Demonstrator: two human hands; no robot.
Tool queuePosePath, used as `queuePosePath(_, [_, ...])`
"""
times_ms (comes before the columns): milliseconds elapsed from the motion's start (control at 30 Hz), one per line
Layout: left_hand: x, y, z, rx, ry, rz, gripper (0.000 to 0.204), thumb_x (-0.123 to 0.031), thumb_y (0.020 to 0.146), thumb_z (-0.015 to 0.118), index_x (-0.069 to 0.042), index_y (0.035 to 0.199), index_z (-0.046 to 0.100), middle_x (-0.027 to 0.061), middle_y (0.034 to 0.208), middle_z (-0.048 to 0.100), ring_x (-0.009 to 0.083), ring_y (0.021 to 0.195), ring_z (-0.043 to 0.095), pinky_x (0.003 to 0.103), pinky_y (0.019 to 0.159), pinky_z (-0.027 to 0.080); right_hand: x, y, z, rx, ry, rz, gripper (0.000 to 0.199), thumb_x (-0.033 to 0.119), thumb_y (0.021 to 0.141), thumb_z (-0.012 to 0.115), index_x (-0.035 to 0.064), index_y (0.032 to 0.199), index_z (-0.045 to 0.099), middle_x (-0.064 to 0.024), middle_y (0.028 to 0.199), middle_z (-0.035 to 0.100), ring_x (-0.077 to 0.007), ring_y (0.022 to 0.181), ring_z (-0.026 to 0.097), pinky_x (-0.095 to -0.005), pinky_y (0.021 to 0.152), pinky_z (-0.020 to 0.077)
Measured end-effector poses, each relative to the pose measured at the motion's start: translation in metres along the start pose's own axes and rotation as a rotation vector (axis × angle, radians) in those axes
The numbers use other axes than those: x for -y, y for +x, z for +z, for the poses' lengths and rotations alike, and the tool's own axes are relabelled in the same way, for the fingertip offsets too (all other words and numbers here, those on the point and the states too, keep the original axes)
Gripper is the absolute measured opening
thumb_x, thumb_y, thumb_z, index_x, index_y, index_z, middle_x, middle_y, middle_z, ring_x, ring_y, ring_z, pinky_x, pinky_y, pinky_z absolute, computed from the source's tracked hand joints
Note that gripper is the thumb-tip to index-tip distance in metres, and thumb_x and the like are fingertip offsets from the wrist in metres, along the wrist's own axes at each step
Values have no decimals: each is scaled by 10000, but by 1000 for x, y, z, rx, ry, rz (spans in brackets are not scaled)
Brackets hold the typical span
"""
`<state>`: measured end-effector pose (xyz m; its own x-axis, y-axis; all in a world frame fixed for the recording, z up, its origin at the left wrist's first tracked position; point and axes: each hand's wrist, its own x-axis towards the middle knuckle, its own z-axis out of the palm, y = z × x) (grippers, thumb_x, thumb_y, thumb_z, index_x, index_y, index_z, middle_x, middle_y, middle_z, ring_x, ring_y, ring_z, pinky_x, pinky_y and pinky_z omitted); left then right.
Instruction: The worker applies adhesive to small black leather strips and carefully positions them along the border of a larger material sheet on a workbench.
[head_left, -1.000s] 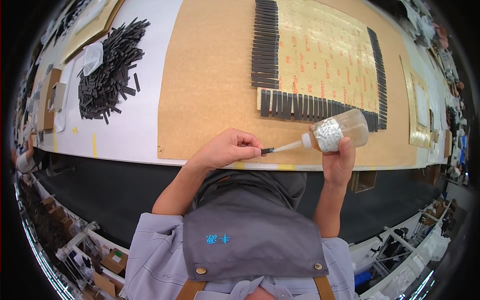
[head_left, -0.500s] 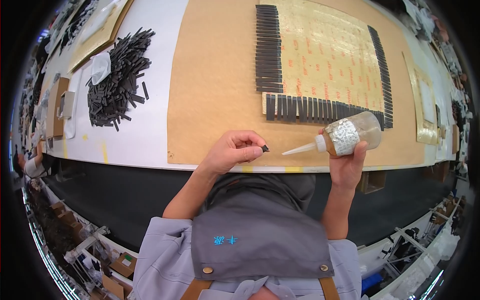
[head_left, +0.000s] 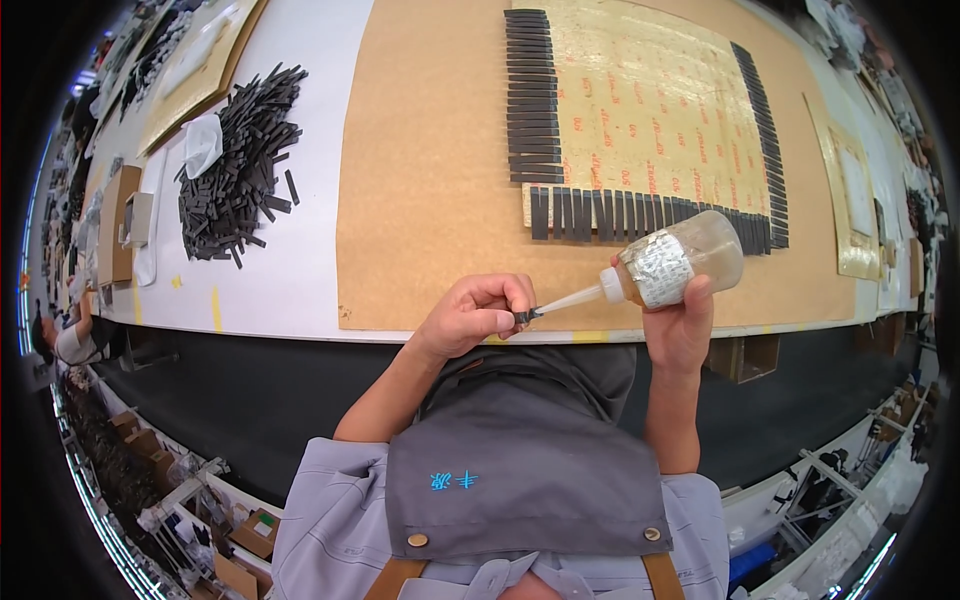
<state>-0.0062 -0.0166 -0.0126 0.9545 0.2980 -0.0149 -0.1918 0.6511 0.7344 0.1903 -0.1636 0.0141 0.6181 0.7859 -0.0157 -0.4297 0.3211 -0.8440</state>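
Observation:
My left hand (head_left: 472, 316) pinches a small black strip (head_left: 526, 316) between thumb and fingers, just above the table's near edge. A clear squeeze bottle (head_left: 668, 264) with a silvery label and amber liquid lies tilted in my right hand (head_left: 680, 325), whose fingers wrap round it from below. Its long pale nozzle (head_left: 575, 299) points left, and the tip meets the strip or lies right at it. Beyond the bottle lies a yellowish board (head_left: 650, 110) with red markings. Black strips (head_left: 610, 214) stand in close rows along its left, near and right edges.
A heap of loose black strips (head_left: 240, 160) lies on the white tabletop at left, with a crumpled white plastic piece (head_left: 202, 145) on it. Brown paper (head_left: 430, 180) covers the middle. Cardboard boxes (head_left: 120, 225) stand at far left. Another person (head_left: 75, 335) is at the left rim.
The bottle in my right hand has moved left and slightly up, bringing its nozzle tip to the black strip. My left hand has dropped slightly, still pinching the strip.

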Motion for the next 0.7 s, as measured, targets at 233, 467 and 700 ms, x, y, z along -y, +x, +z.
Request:
queuePosePath(233, [0,0,1,4,6,-11,155,-138,762,583,13,772,553,99,761,497,90,589,422,200,549,363,-1,-2,1,-10,-15,-2,637,450,832,578,19,1260,386,-102,1158,539,-257,1056,552,-514,934,432])
queuePosePath(467, [1,-1,1,13,10,-9,164,-145,759,589,15,776,557,98,758,493,88,585,414,196,543,355,0,-2,1,-11,-35,-4,639,450,828,584,14,1253,390,-103,1158,539,-261,1054,554,-514,935,431])
queuePosePath(700, [0,-1,2,17,22,-7,170,-151,756,593,14,776,560,96,757,490,88,583,411,195,537,349,4,-4,12,-73,25,38,678,414,760,693,11,1223,403,-71,1116,530,-166,1029,543,-328,871,465])
